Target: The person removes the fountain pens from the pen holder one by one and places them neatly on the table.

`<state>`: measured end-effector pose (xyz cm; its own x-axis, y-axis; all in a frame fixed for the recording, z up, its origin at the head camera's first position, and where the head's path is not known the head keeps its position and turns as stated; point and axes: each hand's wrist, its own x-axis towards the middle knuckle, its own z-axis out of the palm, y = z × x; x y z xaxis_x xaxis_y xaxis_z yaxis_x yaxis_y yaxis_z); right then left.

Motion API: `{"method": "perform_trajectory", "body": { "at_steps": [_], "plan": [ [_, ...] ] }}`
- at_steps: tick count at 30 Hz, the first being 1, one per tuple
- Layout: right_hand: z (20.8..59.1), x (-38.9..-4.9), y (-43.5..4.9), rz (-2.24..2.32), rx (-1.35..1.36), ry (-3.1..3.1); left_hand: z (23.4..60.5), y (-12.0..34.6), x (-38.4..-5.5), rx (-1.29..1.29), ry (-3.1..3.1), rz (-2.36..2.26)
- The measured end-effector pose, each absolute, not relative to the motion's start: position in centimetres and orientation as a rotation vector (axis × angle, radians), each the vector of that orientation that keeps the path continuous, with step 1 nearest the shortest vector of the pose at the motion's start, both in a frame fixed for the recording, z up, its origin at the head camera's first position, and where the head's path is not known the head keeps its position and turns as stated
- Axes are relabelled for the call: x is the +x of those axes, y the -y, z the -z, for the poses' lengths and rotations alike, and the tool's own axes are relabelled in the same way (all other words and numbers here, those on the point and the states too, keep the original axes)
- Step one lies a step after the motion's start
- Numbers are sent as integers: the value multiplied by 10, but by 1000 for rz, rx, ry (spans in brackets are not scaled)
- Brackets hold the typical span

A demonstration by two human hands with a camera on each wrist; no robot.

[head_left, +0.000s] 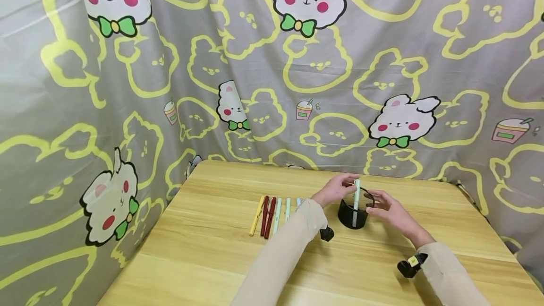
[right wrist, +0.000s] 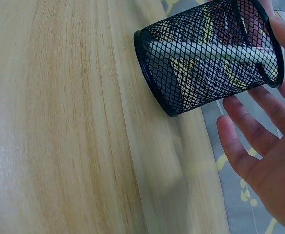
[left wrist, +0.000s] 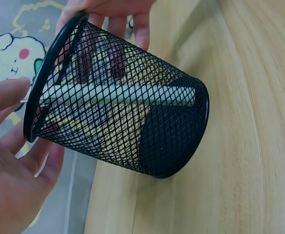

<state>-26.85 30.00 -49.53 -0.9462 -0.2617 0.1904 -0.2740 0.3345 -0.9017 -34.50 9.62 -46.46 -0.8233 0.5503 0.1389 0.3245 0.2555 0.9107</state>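
A black mesh pen holder (head_left: 352, 217) stands upright on the wooden table, with a pale green pen (head_left: 357, 192) inside it. In the left wrist view the pen (left wrist: 128, 94) shows through the mesh, its lower end near the base. My left hand (head_left: 337, 189) pinches the pen's upper end above the rim. On the other side, my right hand (head_left: 393, 211) holds the pen holder, its thumb at the rim (right wrist: 274, 53) and its fingers around the mesh. Where the left fingertips meet the pen is partly hidden.
Left of the pen holder lies a row of pens: a yellow pen (head_left: 257, 216), two dark red pens (head_left: 267, 216), pale green pens (head_left: 277, 215) and a light blue one (head_left: 299, 201), partly behind the left sleeve (head_left: 282, 249). A patterned curtain (head_left: 263, 60) hangs behind the table (head_left: 191, 259).
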Motion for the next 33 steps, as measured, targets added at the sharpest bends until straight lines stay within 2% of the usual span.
{"method": "perform_trajectory", "body": {
  "at_steps": [19,33],
  "plan": [
    [498,-266,-305,-1743,495,2580,471,-89,-335,624,-2394,-1815],
    [498,-270,-301,-1769,530,2530,464,-78,-334,641,-2391,-1917]
  ]
}}
